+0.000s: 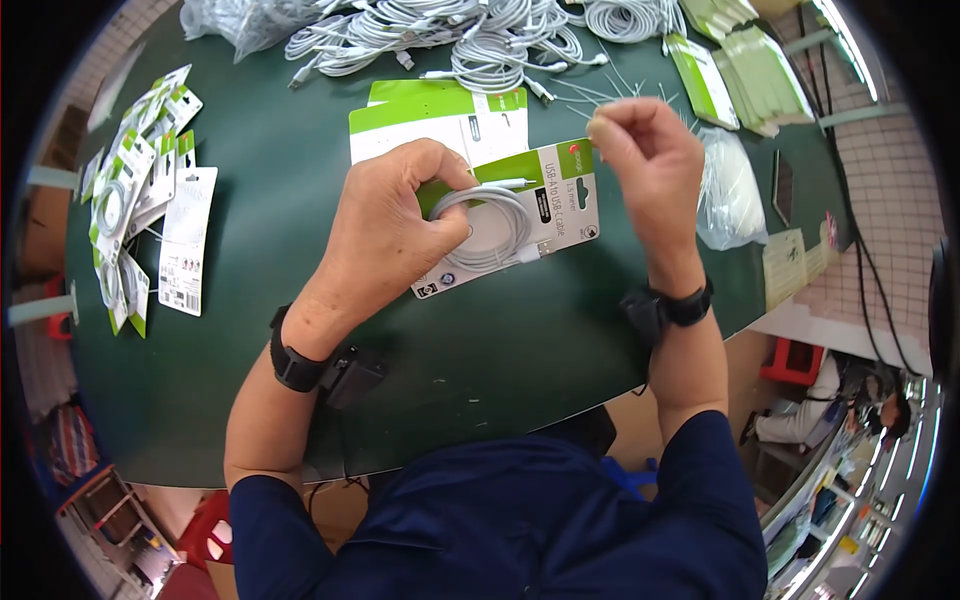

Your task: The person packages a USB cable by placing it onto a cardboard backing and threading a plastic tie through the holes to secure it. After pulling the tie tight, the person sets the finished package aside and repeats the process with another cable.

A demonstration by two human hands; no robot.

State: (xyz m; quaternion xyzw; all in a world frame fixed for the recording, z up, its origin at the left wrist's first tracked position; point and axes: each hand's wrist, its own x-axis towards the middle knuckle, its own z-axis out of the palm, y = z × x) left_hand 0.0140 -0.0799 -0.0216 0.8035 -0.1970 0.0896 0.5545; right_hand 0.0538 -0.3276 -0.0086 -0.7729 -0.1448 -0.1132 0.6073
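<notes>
My left hand is closed on a white-and-green packaging card and a coiled white USB cable lying against it. Thumb and index finger pinch the left side of the coil, and the metal USB plug shows at the card's lower right. My right hand hovers by the card's upper right corner with thumb and index finger pressed together. Whether anything thin is between them, I cannot make out. Behind the held card lie more flat cards. Thin white ties are scattered just beyond my right hand.
Coiled white cables heap up along the far side of the green table. Cards with cables pile at the left. Stacked cards, a clear bag and a phone lie right. A person is at far right.
</notes>
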